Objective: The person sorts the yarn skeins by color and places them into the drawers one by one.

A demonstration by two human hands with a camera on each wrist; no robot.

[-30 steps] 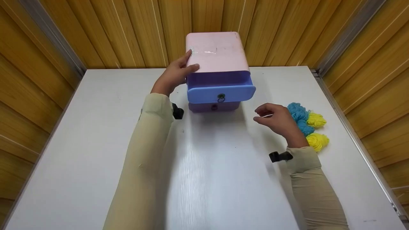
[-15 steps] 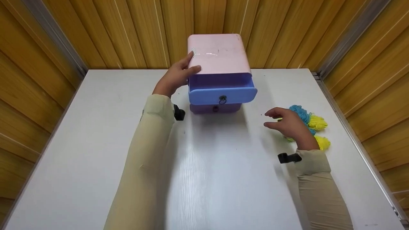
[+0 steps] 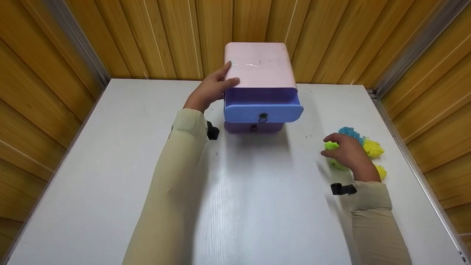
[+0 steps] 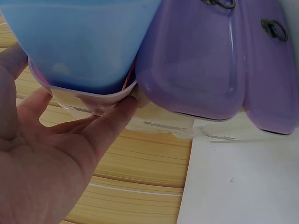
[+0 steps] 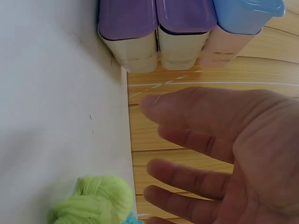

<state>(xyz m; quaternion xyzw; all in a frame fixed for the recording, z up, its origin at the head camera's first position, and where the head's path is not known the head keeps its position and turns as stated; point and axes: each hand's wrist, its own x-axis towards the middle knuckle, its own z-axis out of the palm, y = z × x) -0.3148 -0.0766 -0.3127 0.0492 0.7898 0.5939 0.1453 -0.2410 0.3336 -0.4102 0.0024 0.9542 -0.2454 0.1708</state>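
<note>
A small drawer chest (image 3: 263, 64) with a pink top stands at the back of the table. Its blue top drawer (image 3: 243, 113) is pulled out and looks empty inside; below, the purple drawers (image 4: 191, 60) are closed. My left hand (image 3: 209, 90) holds the chest's upper left edge, thumb and a finger on the top and other fingers along the side. Over the yarn balls at the right is my right hand (image 3: 349, 152), fingers apart and holding nothing. Light green yarn (image 5: 105, 196) lies below it, partly hidden in the head view. Blue yarn (image 3: 351, 133) and yellow yarn (image 3: 374, 148) sit beyond.
The white table (image 3: 257, 206) ends at a wood-panelled wall (image 3: 169, 36) just behind the chest. More panels and a metal strip run along the right edge. Ring pulls (image 3: 262, 117) stick out from the drawer fronts.
My right hand has moved right and nearer, from beside the chest to over the yarn, uncovering light green yarn. My left hand stays on the chest. The head view has shifted slightly.
</note>
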